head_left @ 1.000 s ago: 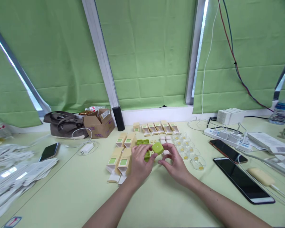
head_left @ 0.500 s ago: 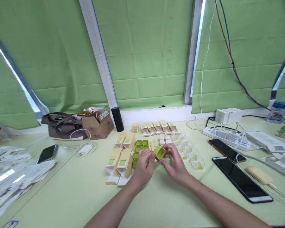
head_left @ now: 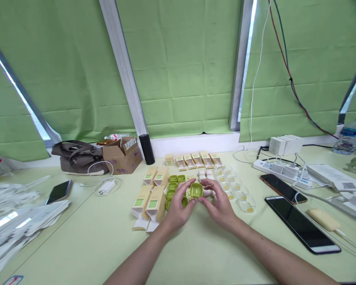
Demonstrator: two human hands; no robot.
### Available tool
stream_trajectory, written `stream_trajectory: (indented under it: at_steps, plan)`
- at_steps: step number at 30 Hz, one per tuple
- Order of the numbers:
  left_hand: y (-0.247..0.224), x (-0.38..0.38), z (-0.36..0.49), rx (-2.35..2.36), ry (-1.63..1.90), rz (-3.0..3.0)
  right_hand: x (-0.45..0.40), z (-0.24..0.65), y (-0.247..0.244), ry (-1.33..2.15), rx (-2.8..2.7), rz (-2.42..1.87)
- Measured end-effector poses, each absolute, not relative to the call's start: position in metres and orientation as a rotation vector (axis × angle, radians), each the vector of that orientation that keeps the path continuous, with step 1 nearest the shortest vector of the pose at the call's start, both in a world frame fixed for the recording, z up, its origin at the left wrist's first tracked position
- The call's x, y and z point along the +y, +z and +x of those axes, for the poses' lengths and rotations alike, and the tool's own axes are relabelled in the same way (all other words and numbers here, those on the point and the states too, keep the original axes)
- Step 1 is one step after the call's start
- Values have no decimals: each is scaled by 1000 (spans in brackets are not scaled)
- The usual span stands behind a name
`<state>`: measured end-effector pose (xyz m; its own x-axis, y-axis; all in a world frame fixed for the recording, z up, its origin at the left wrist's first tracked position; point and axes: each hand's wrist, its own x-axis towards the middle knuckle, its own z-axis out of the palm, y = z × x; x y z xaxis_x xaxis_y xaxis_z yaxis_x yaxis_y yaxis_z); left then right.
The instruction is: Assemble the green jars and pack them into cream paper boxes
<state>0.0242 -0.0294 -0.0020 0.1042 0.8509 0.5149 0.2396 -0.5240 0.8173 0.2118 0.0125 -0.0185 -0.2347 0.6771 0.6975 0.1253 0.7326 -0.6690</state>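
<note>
A small square green cup (head_left: 196, 190) sits between my two hands, its hollow inside turned up toward me. My left hand (head_left: 178, 206) closes on its left side with thumb and fingertips, and my right hand (head_left: 218, 205) pinches it from the right. To the left, partly covered by my left hand, stand more green cups (head_left: 172, 185) in rows. Behind my hands are small yellow pieces (head_left: 190, 177) and white blocks (head_left: 209, 173), partly hidden. Clear plastic cases (head_left: 247, 204) with yellow spots lie right of my right hand.
Open beige cartons (head_left: 156, 204) stand left of the cups, with more cartons (head_left: 197, 160) behind. Phones (head_left: 302, 223), a power strip (head_left: 281, 173) and cables lie right. A cardboard box (head_left: 121, 158), grey bag (head_left: 78, 158), another phone (head_left: 58, 192) and white packets (head_left: 32, 223) are left.
The green cup has turned from a tilt to facing up toward me and shifted slightly left. My left fingers have moved from in front of it to its left side.
</note>
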Motion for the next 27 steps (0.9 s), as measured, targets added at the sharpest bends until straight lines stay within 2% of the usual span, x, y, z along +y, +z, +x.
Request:
stream_trajectory:
  at_steps: [6,11,16,27]
  plan:
    - [-1,-22,23,1197,1555,1755,15,213,-18,616,-1736,-665]
    - [-4,-11,7,1282,1716,1643,16,216,-14,277,-2117,-656]
    - [-8,-6,0,1343,1705,1644,10,212,-21,-31,-2463,-639]
    - [-2,-13,6,1345,1741,1690,8,204,-22,-247,-2558,-624]
